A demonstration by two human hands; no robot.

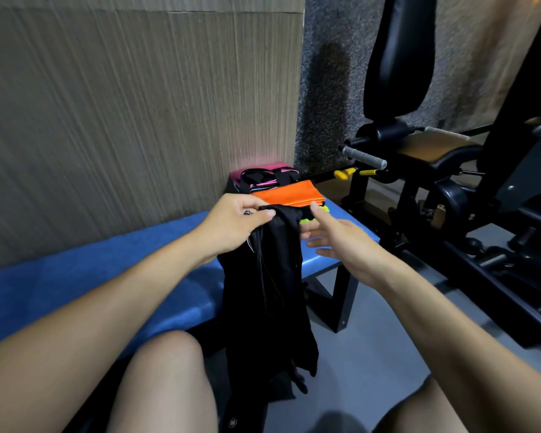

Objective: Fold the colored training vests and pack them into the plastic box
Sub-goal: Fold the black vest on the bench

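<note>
The left hand [235, 220] pinches the top edge of a black vest [275, 276] between thumb and curled fingers, holding it up so the cloth hangs in a long, bunched drape over the front edge of the blue tabletop [85, 276] and down between the person's knees. The right hand [341, 242] is just to the right of the vest's top, fingers straight and spread, holding nothing; its fingertips reach toward the cloth, but contact cannot be told. Just beyond both hands lies a folded orange vest [286, 193] on the tabletop, with a bit of neon yellow-green fabric [308, 218] showing below it near the right fingertips. Behind the orange vest, against the wall, sits a pink and black pile [263, 176]. A black gym machine [450, 182] stands to the right.
</note>
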